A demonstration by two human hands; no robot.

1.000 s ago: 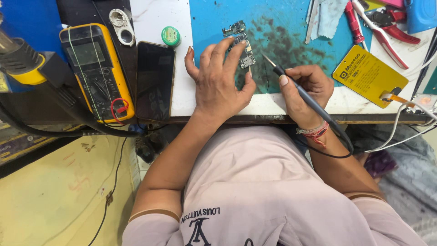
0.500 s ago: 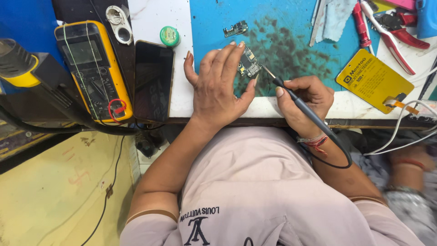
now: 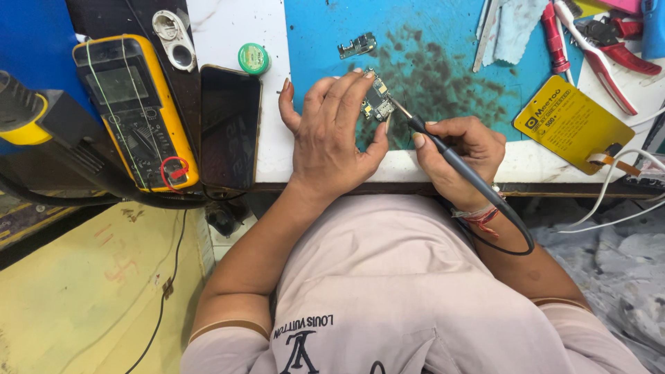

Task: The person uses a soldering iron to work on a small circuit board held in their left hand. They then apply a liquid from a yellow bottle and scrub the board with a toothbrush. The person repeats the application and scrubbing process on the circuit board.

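Observation:
My left hand lies on the blue work mat, its fingertips holding down a small circuit board. My right hand grips a black pen-shaped soldering iron with a cord running back past my wrist. The iron's metal tip touches the right edge of the circuit board. A small metal shield piece lies loose on the mat above my left hand.
A dark phone lies left of my left hand, beside a yellow multimeter and a green round tin. Red-handled pliers, tweezers, a cloth and a yellow card sit at the right. White cables hang off the bench edge.
My left hand and the circuit board have shifted slightly down the mat towards me. The iron tip has come from beside the board onto its right edge.

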